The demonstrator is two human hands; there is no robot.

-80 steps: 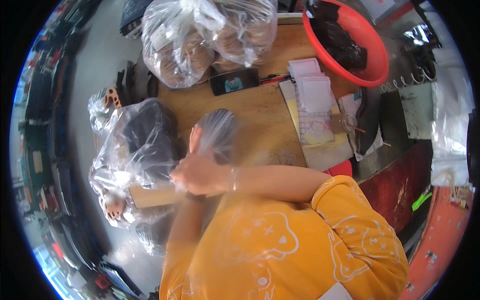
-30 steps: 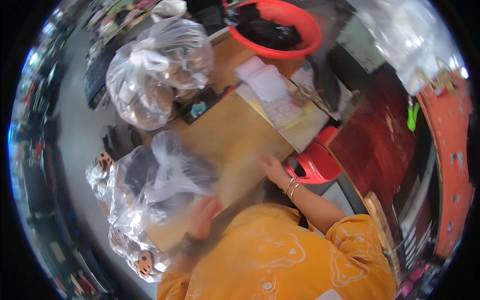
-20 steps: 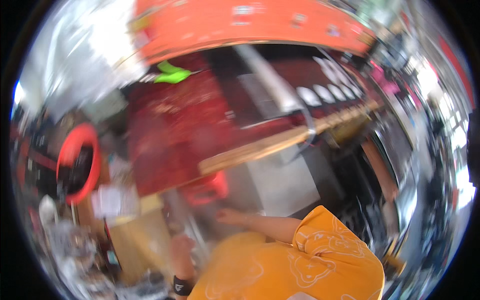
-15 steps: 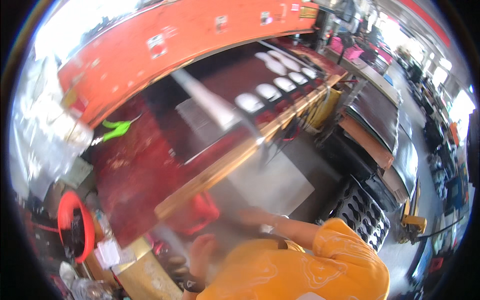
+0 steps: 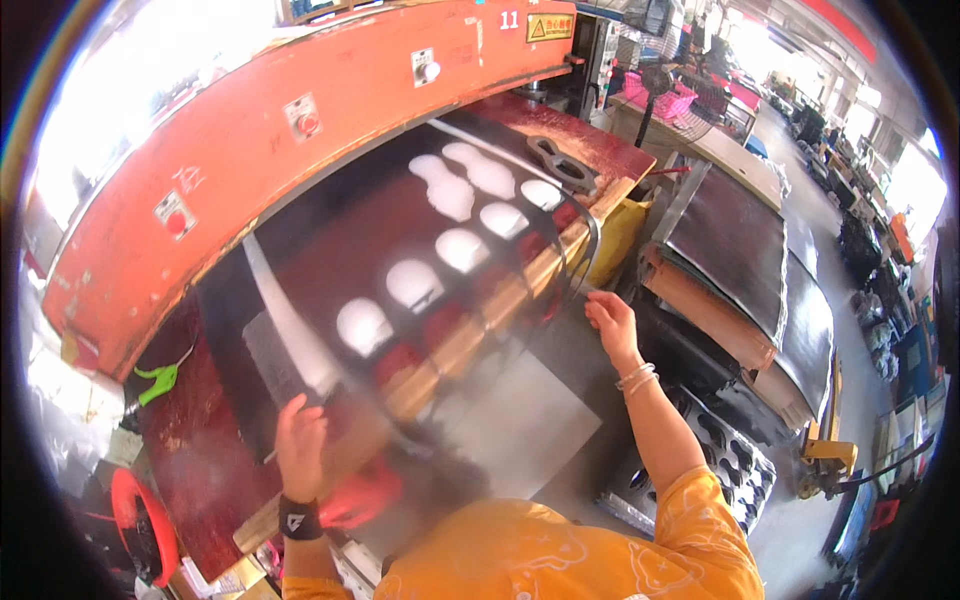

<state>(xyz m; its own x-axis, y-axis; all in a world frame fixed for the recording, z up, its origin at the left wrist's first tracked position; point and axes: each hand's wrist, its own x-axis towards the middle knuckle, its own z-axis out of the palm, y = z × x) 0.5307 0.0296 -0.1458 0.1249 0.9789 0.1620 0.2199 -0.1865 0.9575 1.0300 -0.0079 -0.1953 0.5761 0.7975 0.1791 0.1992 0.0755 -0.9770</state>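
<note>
A large black sheet (image 5: 222, 300) lies on the dark red press table, its near side a blurred lattice of strips hanging over the wooden edge. White insole-shaped gaps (image 5: 440, 187) and several rounded white ones (image 5: 413, 284) show through or lie on it. My right hand (image 5: 615, 328) is beside the sheet's right front corner, thumb and fingers pinched at a black strip. At the sheet's left end, next to a long white strip (image 5: 290, 325), my left hand (image 5: 302, 450) is raised with fingers apart. It holds nothing that I can see.
An orange press beam (image 5: 360, 100) with buttons spans the table's back. A sole-shaped cutting die (image 5: 562, 165) rests at the far right. Green-handled snips (image 5: 158, 384) lie at left. Stacked dark sheets (image 5: 725, 255) stand right, above a cut-out sheet pile (image 5: 715, 450). A pale board (image 5: 520, 420) lies below.
Both hands have risen from near my body and spread apart, the right to the sheet's right corner, the left to its left end. The view has swung rightward.
</note>
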